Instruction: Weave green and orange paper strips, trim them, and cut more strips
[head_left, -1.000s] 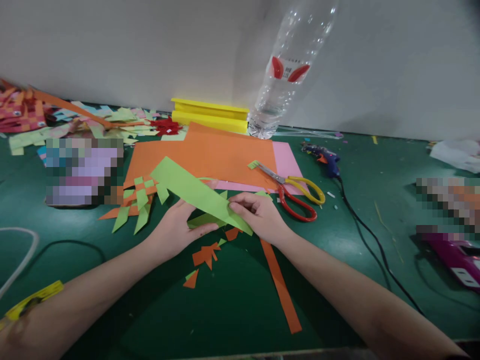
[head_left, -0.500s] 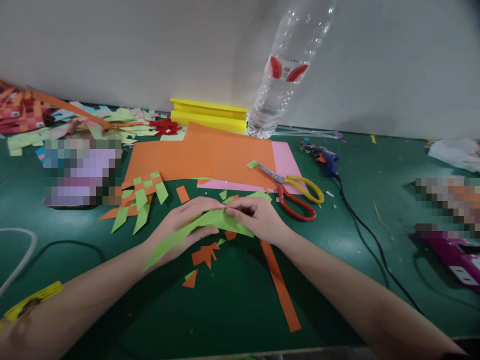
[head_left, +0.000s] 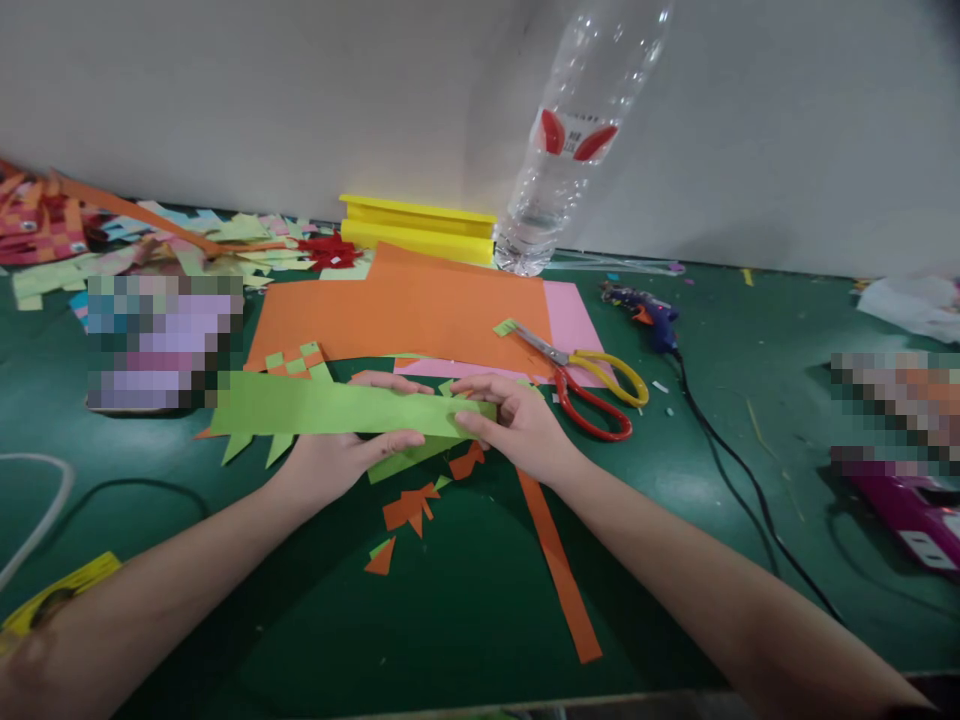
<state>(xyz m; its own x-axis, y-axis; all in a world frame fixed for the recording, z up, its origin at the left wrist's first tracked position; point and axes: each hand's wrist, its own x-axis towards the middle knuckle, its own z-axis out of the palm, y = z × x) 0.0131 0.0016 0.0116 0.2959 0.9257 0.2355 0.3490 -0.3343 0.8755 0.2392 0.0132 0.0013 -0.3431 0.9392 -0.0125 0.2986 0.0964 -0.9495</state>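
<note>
A long light-green paper strip (head_left: 300,405) stretches out to the left, with a second length of it slanting down behind. Its right end is pinched between the thumb and fingers of my right hand (head_left: 517,425). My left hand (head_left: 337,460) cradles the strip's middle, fingers behind its upper edge and thumb along its lower edge. Partly covered by the strip, a woven orange-and-green paper piece (head_left: 289,362) lies on the left. Below my hands are several orange paper scraps (head_left: 411,510). An orange paper strip (head_left: 559,570) runs toward the table's front edge.
Scissors (head_left: 570,370) with red and yellow handles lie on orange sheets (head_left: 405,305) over pink paper (head_left: 574,310). Behind stand a clear bottle (head_left: 562,170) and a yellow holder (head_left: 416,235). A glue gun (head_left: 649,318) trails its cord at right. A blurred-out phone-like object (head_left: 169,345) lies left.
The green strip's left part has swung up from my left forearm to lie nearly level, covering part of the woven piece. My left hand has turned and its thumb shows more; my right hand stays close.
</note>
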